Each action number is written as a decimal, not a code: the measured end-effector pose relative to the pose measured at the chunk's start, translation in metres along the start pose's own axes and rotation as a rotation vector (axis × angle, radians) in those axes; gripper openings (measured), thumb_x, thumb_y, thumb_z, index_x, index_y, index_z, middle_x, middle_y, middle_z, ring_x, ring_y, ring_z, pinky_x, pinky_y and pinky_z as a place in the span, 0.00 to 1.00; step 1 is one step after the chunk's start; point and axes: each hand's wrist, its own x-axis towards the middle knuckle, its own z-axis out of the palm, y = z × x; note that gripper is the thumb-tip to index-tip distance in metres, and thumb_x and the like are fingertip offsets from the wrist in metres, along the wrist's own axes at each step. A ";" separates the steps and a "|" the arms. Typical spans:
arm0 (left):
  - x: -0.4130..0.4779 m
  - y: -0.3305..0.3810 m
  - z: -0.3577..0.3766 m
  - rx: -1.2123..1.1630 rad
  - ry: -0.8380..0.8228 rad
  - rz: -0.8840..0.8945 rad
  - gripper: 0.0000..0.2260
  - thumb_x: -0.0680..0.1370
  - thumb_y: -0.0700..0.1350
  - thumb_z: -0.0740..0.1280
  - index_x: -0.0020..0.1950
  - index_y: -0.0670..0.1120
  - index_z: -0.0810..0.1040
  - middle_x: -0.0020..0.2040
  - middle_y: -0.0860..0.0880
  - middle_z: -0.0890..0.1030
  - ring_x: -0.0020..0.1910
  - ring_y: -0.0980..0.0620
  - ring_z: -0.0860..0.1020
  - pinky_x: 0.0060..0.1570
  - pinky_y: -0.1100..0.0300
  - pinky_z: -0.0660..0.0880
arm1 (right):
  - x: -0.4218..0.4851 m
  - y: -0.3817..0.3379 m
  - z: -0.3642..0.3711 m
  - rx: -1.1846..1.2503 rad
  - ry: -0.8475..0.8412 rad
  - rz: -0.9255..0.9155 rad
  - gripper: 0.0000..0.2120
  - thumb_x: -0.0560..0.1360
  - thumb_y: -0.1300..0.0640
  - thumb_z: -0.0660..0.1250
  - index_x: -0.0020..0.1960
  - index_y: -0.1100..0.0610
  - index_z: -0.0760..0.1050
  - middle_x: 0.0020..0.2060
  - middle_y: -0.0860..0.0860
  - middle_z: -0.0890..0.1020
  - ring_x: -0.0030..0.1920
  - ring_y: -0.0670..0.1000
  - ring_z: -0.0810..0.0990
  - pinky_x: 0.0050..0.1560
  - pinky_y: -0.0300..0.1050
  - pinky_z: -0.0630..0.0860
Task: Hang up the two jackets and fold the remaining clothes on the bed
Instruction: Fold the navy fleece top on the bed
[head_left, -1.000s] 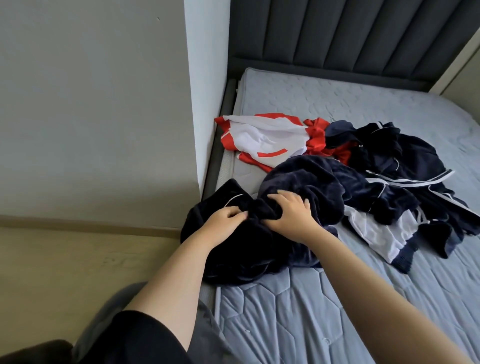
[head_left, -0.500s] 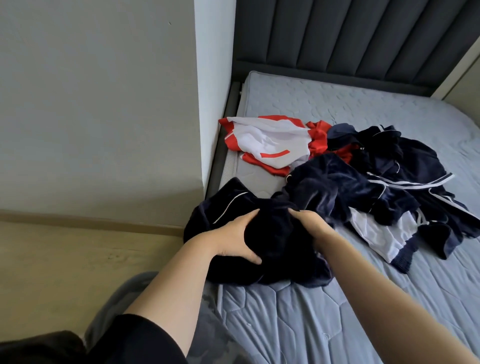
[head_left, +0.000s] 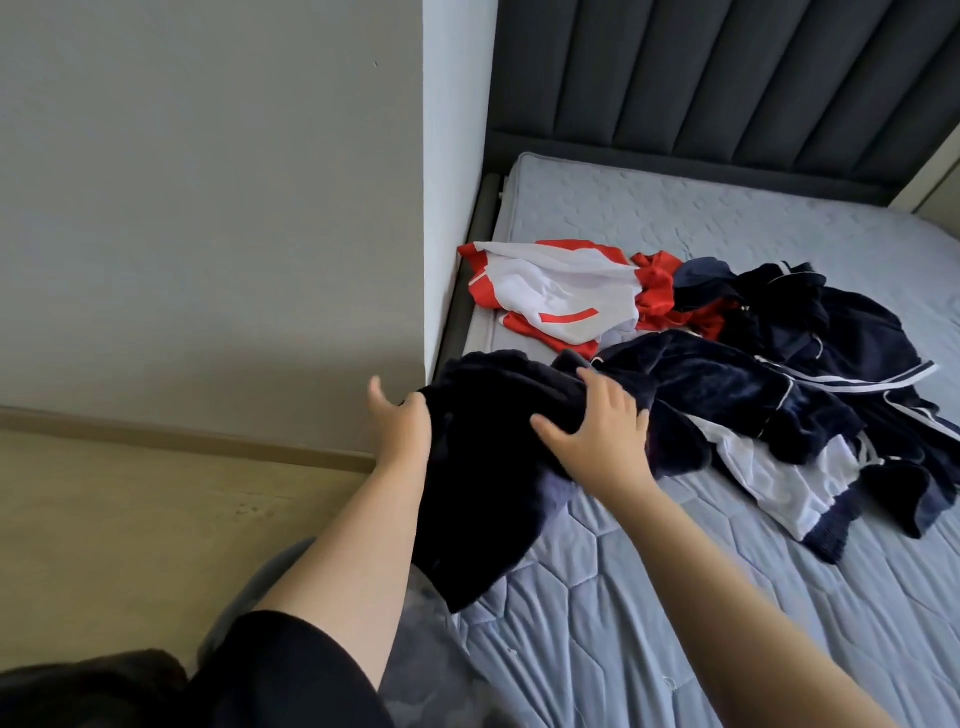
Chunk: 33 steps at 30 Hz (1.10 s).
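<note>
1. Right hand is clamped over the top of a dark navy velvet garment, fingers curled into the bunched fabric, thumb spread out to the left.
2. Left hand is at the garment's left side, thumb raised clear; its fingers vanish behind the cloth, so I cannot tell whether they grip it or only press against it.
3. The garment is lifted at the near left edge of the bed, one end drooping over the mattress side; its shape is too bunched to tell what kind of clothing it is.
4. Further back lies a red and white garment, crumpled, close to the wall corner.
5. To the right, a tangled pile of navy clothes with white piping, a white panel showing underneath; how many pieces are in it is hard to make out.
6. Padded dark headboard runs behind, cut off at the top.
</note>
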 end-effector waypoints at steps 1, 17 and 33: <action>-0.004 0.000 0.002 0.080 -0.085 0.108 0.26 0.77 0.41 0.61 0.75 0.47 0.61 0.72 0.46 0.66 0.69 0.47 0.66 0.64 0.59 0.63 | -0.002 0.004 0.010 -0.060 -0.095 0.026 0.41 0.69 0.38 0.68 0.74 0.51 0.56 0.72 0.50 0.62 0.72 0.54 0.58 0.71 0.63 0.50; 0.014 0.011 -0.027 -0.212 0.174 -0.269 0.08 0.80 0.38 0.59 0.56 0.36 0.72 0.53 0.40 0.72 0.52 0.45 0.72 0.35 0.66 0.64 | 0.045 0.032 -0.030 1.094 0.351 0.859 0.06 0.73 0.56 0.66 0.45 0.58 0.71 0.35 0.52 0.75 0.40 0.54 0.75 0.44 0.46 0.73; -0.017 -0.018 -0.002 1.120 -0.607 0.325 0.30 0.77 0.57 0.63 0.76 0.53 0.56 0.71 0.47 0.68 0.70 0.44 0.65 0.66 0.50 0.62 | 0.024 0.026 0.042 -0.079 -0.068 -0.112 0.33 0.70 0.48 0.72 0.69 0.56 0.65 0.63 0.54 0.70 0.63 0.54 0.69 0.62 0.47 0.67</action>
